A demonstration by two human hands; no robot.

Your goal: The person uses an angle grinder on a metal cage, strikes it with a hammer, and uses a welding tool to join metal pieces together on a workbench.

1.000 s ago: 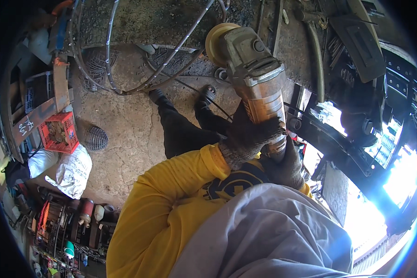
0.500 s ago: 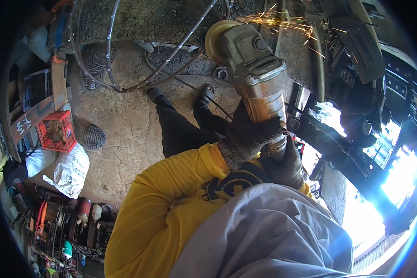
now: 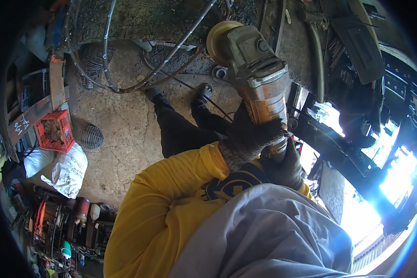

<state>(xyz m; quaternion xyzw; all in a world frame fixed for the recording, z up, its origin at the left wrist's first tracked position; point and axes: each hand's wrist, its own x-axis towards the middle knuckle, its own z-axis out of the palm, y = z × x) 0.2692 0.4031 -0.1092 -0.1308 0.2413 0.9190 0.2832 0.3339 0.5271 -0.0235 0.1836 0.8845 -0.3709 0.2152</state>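
left hand (image 3: 251,133) and right hand (image 3: 286,169) clamp the angle grinder (image 3: 260,81). its disc (image 3: 216,41) throws no sparks; grinding done or remaining is unclear.

Dull, scuffed grey metal up top on the grinder (image 3: 260,67), its barrel smoother, brownish and faintly glossy! The disc (image 3: 217,42) at its tip shows matt tan. Coarse matt knit covers the left hand (image 3: 251,132) and right hand (image 3: 286,166) around its lower end; below, soft yellow sleeve cloth (image 3: 167,185) and creased grey cloth (image 3: 264,231). Left of the grinder, metal rods (image 3: 184,41) gleam, the floor (image 3: 120,162) is rough, the crate (image 3: 68,139) smooth red plastic, the white sack (image 3: 70,171) crinkled and shiny!
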